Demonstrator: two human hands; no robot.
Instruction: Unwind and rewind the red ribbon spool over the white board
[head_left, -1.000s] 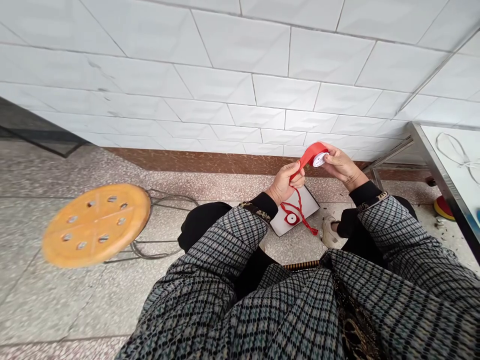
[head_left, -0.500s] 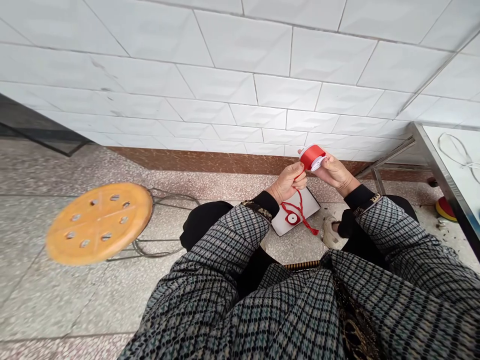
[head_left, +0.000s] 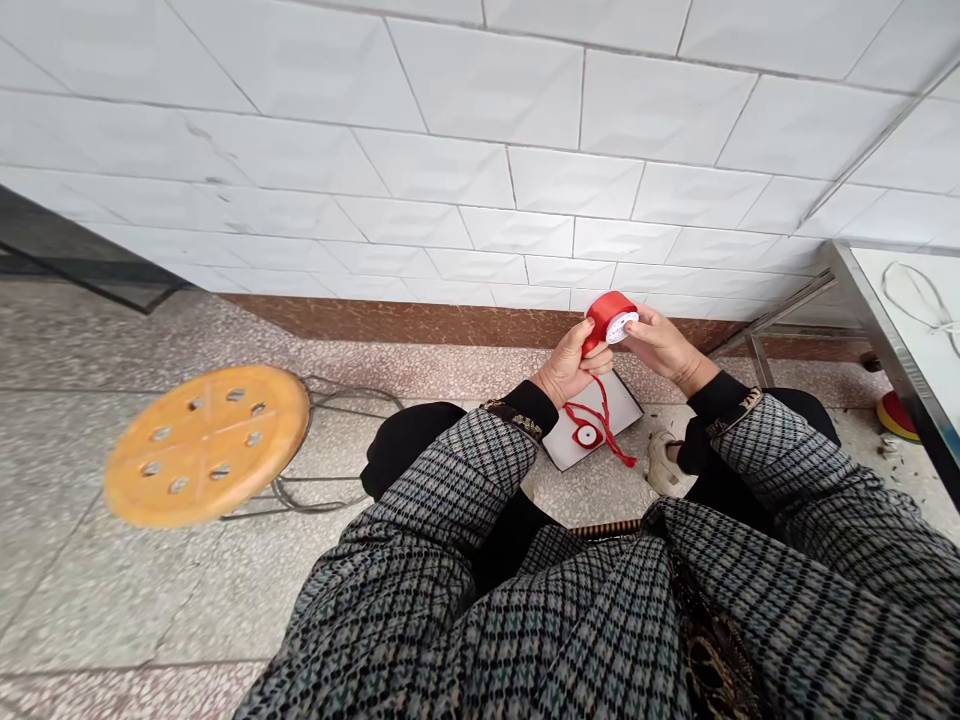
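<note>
Both hands are raised in front of me around a spool of red ribbon (head_left: 611, 308) with a white end disc. My left hand (head_left: 574, 362) is closed, its thumb pressed against the ribbon on the spool's left side. From the right, my right hand (head_left: 664, 345) grips the spool, thumb on the white disc. Below them a white board or shallow tray (head_left: 559, 445) lies low between my knees. On it rests a red braided cord (head_left: 607, 425) beside a small red spool (head_left: 587, 436) with a white centre. The cord's upper end runs up behind my left fingers.
A round orange stool (head_left: 206, 440) with holes in its seat stands on the left. A metal-edged white table (head_left: 892, 340) with a pale cable (head_left: 926, 300) is at the right. Ahead is a white tiled wall (head_left: 480, 180). A red and yellow object (head_left: 896, 415) sits under the table.
The ribbon spool has shifted slightly left and turned in my hands. My left thumb now presses on its ribbon side, and my right thumb lies across the white disc.
</note>
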